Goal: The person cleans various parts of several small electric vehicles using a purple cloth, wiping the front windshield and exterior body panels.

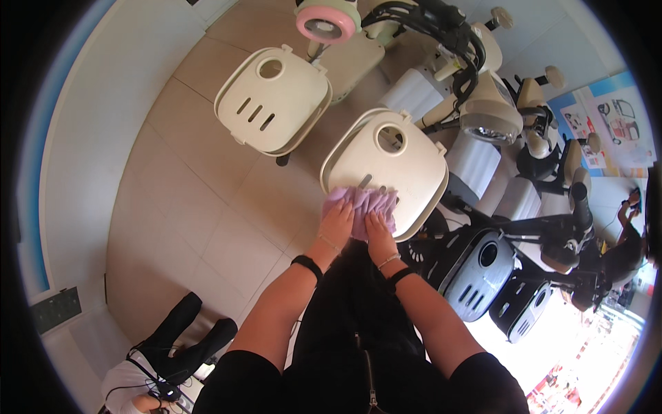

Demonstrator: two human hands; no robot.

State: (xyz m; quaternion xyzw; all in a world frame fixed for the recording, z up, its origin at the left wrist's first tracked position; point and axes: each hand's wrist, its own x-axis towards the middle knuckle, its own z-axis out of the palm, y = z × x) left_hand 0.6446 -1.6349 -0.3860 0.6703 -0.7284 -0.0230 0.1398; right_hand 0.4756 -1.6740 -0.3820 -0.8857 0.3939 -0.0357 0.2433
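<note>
A bunched, pale purple cloth [360, 214] lies against the near side of a cream scooter basket [417, 162], whose lid has a round hole and slots. The cloth covers part of the slots. My left hand [336, 224] grips its left side, fingers pointing away from me. Close beside it, my right hand [378, 233] holds the right side, fingers bent over the folds. My fingertips are partly sunk in the fabric.
A second cream basket [276, 103] stands at the far left. Handlebars and a headlight [491, 123] rise beyond at the right. Black baskets [476, 269] line the right side. A seated person [148, 366] is at lower left; another person [624, 252] is at far right.
</note>
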